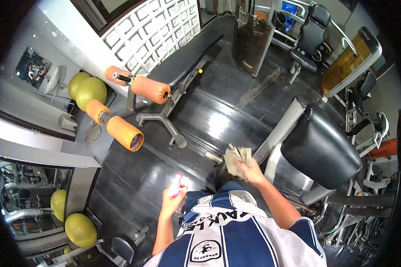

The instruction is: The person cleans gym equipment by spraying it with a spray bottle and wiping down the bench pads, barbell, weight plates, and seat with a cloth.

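My left hand [172, 201] grips a spray bottle with a pink and white trigger head [175, 185]; its clear body [180, 209] shows below my fingers. In my right hand [253, 172] is a crumpled beige cloth [235, 161], held in front of a metal frame post. The cloth is close to a bare metal peg [214, 158], though I cannot tell whether they touch. Just right of that hand stands a gym machine with a black padded cushion [320, 148] on a grey metal frame [280, 128].
Ahead is a black decline bench [183, 60] with orange foam rollers [150, 89]. More orange rollers [125, 133] jut out at left. Green exercise balls [91, 93] sit by the glass-block wall [157, 30]. A weight machine [352, 63] stands at the far right. Black rubber matting [200, 121] covers the floor.
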`<state>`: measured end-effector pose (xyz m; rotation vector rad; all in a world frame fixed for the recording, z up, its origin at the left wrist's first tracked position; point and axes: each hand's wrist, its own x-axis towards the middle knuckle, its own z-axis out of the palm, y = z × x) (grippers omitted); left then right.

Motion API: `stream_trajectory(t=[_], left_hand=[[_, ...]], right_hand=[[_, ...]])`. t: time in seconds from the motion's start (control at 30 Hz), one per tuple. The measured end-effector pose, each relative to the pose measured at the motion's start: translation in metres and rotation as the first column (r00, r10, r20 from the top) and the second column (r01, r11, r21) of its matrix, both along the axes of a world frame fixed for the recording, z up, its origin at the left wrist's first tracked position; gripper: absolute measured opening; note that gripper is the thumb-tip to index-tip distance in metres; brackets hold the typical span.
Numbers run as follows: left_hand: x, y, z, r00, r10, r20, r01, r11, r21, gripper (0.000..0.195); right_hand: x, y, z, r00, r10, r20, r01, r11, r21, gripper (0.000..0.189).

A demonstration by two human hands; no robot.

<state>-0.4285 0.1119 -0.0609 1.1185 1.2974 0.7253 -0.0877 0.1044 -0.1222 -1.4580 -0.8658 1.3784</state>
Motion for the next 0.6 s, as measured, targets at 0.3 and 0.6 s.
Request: stream_trajectory(t=[0.3,0.6], left_hand=[[-0.062,0.114,0.017,0.983,-0.181,-0.022,0.182,0.981,0.068,0.027],[-0.171,0.242,0.023,0.949,-0.305,-0.083,0.315,0.935,0.166,0.028]], right_hand=[[-0.138,0.136,0.012,0.997,0.082,-0.014,-0.083,0.992,-0.100,0.031],[-0.222,0.206,0.036,0.990,0.047,-0.132,-0.050,0.999,-0.021,0.037]])
